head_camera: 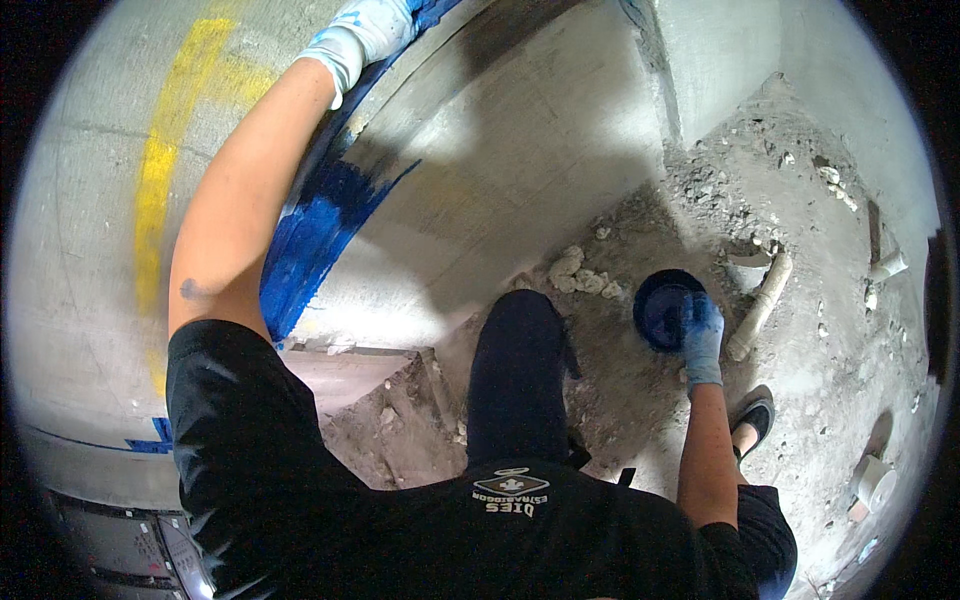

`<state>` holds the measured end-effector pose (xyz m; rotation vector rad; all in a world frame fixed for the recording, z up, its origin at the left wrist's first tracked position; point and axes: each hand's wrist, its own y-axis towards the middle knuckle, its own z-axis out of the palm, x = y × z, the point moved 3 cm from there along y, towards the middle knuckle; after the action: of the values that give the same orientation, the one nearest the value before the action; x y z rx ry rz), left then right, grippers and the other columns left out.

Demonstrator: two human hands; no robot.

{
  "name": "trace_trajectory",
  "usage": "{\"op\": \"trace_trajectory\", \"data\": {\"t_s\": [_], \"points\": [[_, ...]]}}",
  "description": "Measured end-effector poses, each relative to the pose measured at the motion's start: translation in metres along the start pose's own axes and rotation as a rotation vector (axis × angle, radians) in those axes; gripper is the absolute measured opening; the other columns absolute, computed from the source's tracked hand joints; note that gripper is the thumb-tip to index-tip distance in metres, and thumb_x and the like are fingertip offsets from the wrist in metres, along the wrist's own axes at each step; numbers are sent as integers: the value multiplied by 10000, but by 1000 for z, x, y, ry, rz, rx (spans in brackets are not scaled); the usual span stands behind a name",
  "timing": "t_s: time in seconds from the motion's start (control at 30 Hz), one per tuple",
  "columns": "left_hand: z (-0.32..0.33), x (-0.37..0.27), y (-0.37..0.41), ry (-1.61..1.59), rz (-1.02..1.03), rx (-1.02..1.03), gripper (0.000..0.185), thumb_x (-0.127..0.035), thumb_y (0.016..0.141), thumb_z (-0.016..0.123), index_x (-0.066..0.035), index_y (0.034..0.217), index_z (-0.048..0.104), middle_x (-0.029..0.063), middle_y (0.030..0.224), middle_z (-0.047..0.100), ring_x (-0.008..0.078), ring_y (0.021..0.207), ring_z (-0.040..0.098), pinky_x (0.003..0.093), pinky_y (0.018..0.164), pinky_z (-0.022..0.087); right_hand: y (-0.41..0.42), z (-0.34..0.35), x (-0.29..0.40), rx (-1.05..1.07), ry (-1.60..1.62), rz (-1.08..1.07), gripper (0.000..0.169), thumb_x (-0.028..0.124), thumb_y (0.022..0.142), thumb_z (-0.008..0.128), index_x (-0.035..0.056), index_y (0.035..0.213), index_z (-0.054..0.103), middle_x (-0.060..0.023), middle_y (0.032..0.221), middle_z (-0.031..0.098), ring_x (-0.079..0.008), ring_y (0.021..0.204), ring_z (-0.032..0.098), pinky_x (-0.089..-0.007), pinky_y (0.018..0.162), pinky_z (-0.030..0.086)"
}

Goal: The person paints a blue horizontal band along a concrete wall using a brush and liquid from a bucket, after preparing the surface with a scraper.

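My left hand (365,34), in a pale glove stained blue, reaches up to a concrete wall (480,150) at the top of the view. It rests against the band of blue paint (319,232) on the wall; its fingertips are cut off by the picture's edge, so what it may hold is hidden. My right hand (702,330), in a blue-stained glove, grips the right rim of a round, dark container (660,311) with blue inside, low over the dirt floor. Yellow marks (155,187) run along the wall left of my left arm.
Rubble and dirt (720,180) cover the ground. A pale pipe piece (761,307) lies right of the container, white lumps (577,274) to its left. A white cylindrical object (876,481) sits at the lower right. Dark panels (112,544) stand at the lower left.
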<state>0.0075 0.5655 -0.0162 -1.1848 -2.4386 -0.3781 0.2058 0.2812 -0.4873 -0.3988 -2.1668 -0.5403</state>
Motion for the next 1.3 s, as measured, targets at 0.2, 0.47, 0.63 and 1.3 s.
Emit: {"op": "trace_trajectory", "data": {"t_s": [0.2,0.47,0.63,1.3], "points": [[0,2,-1,60,-30,7,139,-191,764,534,-112,778,647,170,775,629,354,699,592,407,635,464,18,-12,14,-123,86,-33,204,201,875,568,5,838,608,-186,797,612,-357,729,577,-408,657,447],[-1,-2,-4,29,-39,-24,140,-209,768,544,-112,761,644,171,757,625,355,683,590,412,627,462,7,-13,8,-171,124,-62,206,217,861,570,13,857,597,-183,771,604,-366,701,575,-421,631,452],[4,6,-6,11,-120,-104,221,-153,829,491,-125,992,638,180,941,632,370,879,596,419,777,476,2,-8,-10,-220,-32,-19,237,242,875,564,8,844,590,-201,778,606,-359,663,578,-440,594,451],[29,38,4,-31,-177,-63,232,-42,771,490,-57,920,667,217,928,629,388,880,595,406,782,486,269,-54,303,-193,1774,-120,246,108,871,463,-65,1018,557,-149,939,620,-232,859,615,-304,830,501]]}}
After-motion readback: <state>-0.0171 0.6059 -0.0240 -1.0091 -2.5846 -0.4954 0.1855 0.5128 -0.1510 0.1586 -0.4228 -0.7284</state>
